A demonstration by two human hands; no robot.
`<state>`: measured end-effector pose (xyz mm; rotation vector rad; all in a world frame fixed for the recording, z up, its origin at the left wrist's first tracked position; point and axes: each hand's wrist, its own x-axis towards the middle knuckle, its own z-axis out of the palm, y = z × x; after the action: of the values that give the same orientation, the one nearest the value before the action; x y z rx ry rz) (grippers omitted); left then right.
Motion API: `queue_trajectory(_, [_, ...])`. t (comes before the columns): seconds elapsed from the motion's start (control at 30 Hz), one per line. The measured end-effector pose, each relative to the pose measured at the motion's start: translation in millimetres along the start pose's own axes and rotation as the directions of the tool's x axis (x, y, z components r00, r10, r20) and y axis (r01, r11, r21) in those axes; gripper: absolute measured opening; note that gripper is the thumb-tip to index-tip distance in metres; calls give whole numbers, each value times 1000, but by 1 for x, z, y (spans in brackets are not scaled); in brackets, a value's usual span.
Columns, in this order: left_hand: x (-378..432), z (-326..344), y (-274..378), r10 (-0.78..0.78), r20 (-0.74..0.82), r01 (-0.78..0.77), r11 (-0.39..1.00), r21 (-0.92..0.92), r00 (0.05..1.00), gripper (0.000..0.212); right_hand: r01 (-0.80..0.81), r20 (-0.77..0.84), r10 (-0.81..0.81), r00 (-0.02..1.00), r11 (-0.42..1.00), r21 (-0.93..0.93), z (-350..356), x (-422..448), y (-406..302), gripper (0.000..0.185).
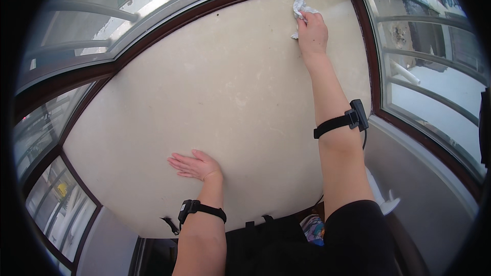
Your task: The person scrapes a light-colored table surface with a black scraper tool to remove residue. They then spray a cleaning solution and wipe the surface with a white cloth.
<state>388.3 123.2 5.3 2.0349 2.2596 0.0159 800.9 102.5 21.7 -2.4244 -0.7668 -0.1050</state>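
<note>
A crumpled white wipe (299, 3) is pinched in the fingers of my right hand (313, 35), at the far right part of a cream-coloured window sill (238, 96). Part of the wipe reaches to the dark window frame along the sill's back edge. My left hand (197, 165) lies palm down on the near part of the sill, fingers stretched out to the left, holding nothing. Faint pale scuffs and small dark specks mark the sill's surface.
Dark brown window frames (366, 46) edge the sill at the back and both sides, with metal bars (425, 53) beyond the glass. Black straps with small devices circle my forearms. A short black cable end (170, 225) lies at the sill's near edge. A white object (385, 199) stands at lower right.
</note>
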Motion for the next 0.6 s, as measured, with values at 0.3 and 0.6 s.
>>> queue_trajectory(0.3, [0,8,-5,27,-40,-26,999,30,999,68,282,147,-303,942,948,149,-12,-85,-17,22])
queue_trajectory(0.6, [2,5,-6,29,-27,-27,998,63,999,68,-418,-159,388,908,803,-426,-25,73,134,26])
